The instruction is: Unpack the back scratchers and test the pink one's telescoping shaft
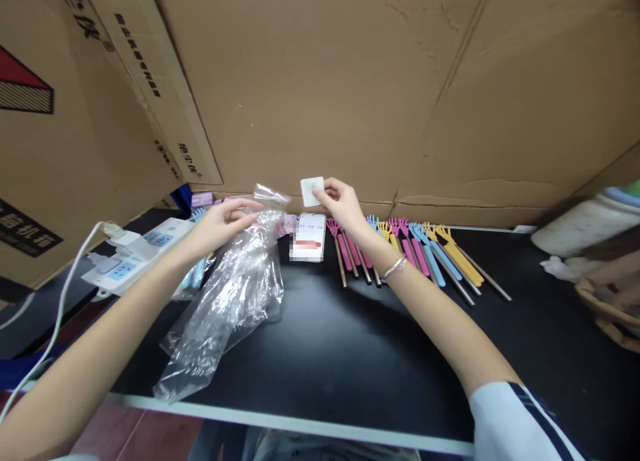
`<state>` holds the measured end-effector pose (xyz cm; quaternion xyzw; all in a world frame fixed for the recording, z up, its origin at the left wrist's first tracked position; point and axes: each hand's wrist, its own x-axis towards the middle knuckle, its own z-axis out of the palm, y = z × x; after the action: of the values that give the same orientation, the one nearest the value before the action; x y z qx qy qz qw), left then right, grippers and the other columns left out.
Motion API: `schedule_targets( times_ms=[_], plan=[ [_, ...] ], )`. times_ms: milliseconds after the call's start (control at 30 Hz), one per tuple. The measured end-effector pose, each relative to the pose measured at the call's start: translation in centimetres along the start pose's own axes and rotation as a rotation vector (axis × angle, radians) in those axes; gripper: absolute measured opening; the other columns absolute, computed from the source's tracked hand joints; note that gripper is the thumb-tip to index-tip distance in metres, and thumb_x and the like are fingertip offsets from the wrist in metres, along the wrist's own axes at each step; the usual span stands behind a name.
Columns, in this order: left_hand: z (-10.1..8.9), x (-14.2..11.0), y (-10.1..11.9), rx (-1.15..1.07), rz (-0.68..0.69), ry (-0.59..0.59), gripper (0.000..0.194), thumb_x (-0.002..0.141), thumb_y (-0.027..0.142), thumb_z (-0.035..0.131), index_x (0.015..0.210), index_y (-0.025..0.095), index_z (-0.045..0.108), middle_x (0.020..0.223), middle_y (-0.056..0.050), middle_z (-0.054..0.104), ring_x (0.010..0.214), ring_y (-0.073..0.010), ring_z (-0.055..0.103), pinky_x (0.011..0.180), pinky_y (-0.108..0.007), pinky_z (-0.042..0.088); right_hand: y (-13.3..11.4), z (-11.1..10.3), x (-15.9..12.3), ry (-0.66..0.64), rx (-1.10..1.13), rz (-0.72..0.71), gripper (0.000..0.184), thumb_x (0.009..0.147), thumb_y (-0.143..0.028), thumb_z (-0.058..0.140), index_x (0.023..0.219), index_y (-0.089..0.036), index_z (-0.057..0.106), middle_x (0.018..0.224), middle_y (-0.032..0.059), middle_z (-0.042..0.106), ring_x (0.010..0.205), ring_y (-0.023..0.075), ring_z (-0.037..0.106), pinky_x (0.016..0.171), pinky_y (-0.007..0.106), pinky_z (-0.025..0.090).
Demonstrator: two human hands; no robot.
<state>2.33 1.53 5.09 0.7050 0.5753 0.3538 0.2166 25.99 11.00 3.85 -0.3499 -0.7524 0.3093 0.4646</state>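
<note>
My right hand [341,204] pinches a small white square card [311,191] between thumb and fingers, raised in front of the cardboard wall. Beneath it a phone [309,238] with a lit white screen lies at the back of the table. My left hand [230,222] rests over the top of some clear plastic bags [235,294], fingers stretched and apart. To the right, below my right forearm, lies a row of back scratchers [425,251] with pink, blue and yellow claws and handles and metal rods. Some blue ones are partly hidden behind my left forearm.
A white power strip [145,251] with plugs and a white cable [63,308] sits at the left. Cardboard [310,81] walls the back and left. Small purple boxes [202,200] stand behind the bags. A basket [610,308] and a whitish roll-shaped object [580,228] are at the right.
</note>
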Motion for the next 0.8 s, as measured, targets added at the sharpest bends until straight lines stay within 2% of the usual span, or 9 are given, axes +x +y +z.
schedule_targets(
  times_ms=[67,133,233,367,467,567,667,800],
  plan=[
    [-0.9,0.8,-1.2,0.091,-0.028,0.081,0.045,0.077,0.049,0.052,0.113,0.022,0.058,0.076,-0.004,0.069,0.074,-0.0208,0.063,0.068,-0.031,0.047,1.4,0.4,1.1,0.014,-0.144,0.098,0.02,0.082,-0.034,0.05,0.091,-0.016,0.051,0.077,0.0011,0.061,0.069,0.0114,0.057,0.062,0.024,0.043],
    [-1.6,1.8,-2.4,0.287,-0.07,0.178,0.049,0.076,0.049,0.053,0.118,0.023,0.054,0.087,-0.007,0.07,0.089,-0.0267,0.062,0.078,-0.037,0.046,2.8,1.4,1.9,-0.005,-0.244,0.164,0.024,0.077,-0.028,0.055,0.097,-0.016,0.05,0.075,0.0,0.061,0.068,0.0123,0.057,0.063,0.025,0.042],
    [-2.2,3.0,-3.8,0.604,-0.136,0.293,0.056,0.077,0.05,0.053,0.125,0.021,0.049,0.103,-0.013,0.066,0.11,-0.0342,0.052,0.084,-0.043,0.043,4.3,4.0,2.6,-0.034,-0.371,0.222,0.032,0.073,-0.024,0.06,0.102,-0.017,0.05,0.078,0.0011,0.062,0.073,0.0159,0.058,0.066,0.028,0.041],
    [-3.2,2.9,-4.9,0.804,-0.175,0.307,0.054,0.083,0.052,0.044,0.126,0.02,0.049,0.106,-0.015,0.063,0.111,-0.0337,0.049,0.083,-0.043,0.043,5.1,7.4,3.1,-0.091,-0.55,0.241,0.021,0.075,-0.022,0.059,0.095,-0.02,0.054,0.087,0.0028,0.065,0.09,0.021,0.056,0.08,0.036,0.036],
    [-4.2,1.5,-5.6,0.852,-0.187,0.269,0.048,0.085,0.05,0.038,0.122,0.022,0.052,0.102,-0.012,0.064,0.108,-0.0324,0.049,0.082,-0.043,0.043,5.4,8.8,3.5,-0.153,-0.648,0.234,0.012,0.081,-0.026,0.054,0.09,-0.021,0.057,0.088,0.0036,0.066,0.099,0.0235,0.052,0.084,0.038,0.033],
    [-5.2,0.0,-6.6,0.885,-0.215,0.225,0.046,0.085,0.049,0.037,0.119,0.024,0.055,0.099,-0.012,0.065,0.107,-0.0319,0.049,0.081,-0.043,0.043,5.1,8.9,3.5,-0.214,-0.735,0.192,0.015,0.085,-0.027,0.048,0.09,-0.02,0.06,0.088,0.0057,0.067,0.1,0.0252,0.05,0.084,0.039,0.031],
    [-5.8,-1.1,-7.7,0.92,-0.235,0.158,0.045,0.084,0.051,0.036,0.115,0.027,0.059,0.1,-0.011,0.065,0.108,-0.0326,0.048,0.082,-0.044,0.042,4.2,8.1,3.0,-0.23,-0.821,0.09,0.02,0.087,-0.022,0.043,0.091,-0.018,0.063,0.1,0.0099,0.064,0.109,0.0275,0.042,0.087,0.041,0.026],
    [-5.6,-1.6,-8.9,0.956,-0.269,0.109,0.061,0.078,0.066,0.035,0.107,0.021,0.064,0.106,-0.015,0.065,0.109,-0.0388,0.046,0.081,-0.049,0.041,2.6,6.2,2.1,-0.222,-0.896,-0.039,0.022,0.088,-0.025,0.044,0.092,-0.016,0.064,0.111,0.0127,0.058,0.114,0.0296,0.037,0.089,0.043,0.023]
  ],
)
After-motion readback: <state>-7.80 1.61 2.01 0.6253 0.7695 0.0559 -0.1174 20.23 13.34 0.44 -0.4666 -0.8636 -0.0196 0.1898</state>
